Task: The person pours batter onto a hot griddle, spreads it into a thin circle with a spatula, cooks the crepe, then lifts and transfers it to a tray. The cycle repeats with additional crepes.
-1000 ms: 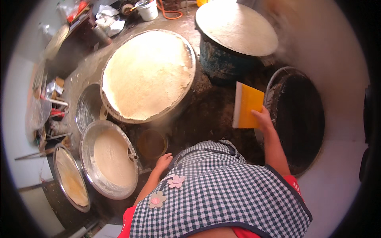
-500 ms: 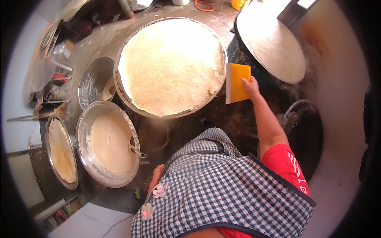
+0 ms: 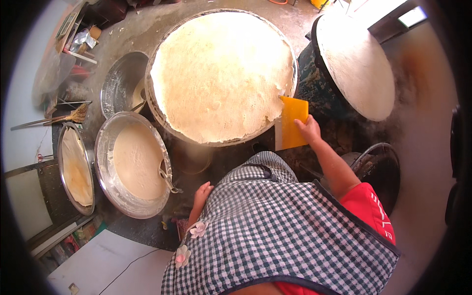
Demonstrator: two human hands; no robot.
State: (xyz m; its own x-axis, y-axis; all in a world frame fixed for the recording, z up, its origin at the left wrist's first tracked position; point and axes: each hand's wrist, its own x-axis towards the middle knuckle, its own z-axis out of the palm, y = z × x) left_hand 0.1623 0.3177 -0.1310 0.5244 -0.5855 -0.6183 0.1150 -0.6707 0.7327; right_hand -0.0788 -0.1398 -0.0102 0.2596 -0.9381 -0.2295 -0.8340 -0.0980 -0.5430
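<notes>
My right hand (image 3: 307, 129) grips a yellow scraper (image 3: 291, 118) with a pale edge, held at the lower right rim of a large round griddle (image 3: 156, 120). A pale, thin sheet with ragged edges (image 3: 219, 73) covers the griddle. My left hand (image 3: 201, 194) hangs beside my checked apron (image 3: 265, 231), fingers slightly bent and apparently holding nothing. Left of it sits a steel bowl of pale batter (image 3: 135, 162), with a metal utensil at its rim.
A second round griddle with a pale sheet (image 3: 359, 69) stands upper right on a dark drum, amid steam. A dark pot (image 3: 381, 187) is at lower right. On the left are a steel tub (image 3: 115, 78), a tray of folded sheets (image 3: 73, 167) and a broom (image 3: 76, 114).
My right hand has brought the scraper from beside the dark pot up and leftward to the griddle's rim. The view has shifted, so the large griddle sits higher and further right.
</notes>
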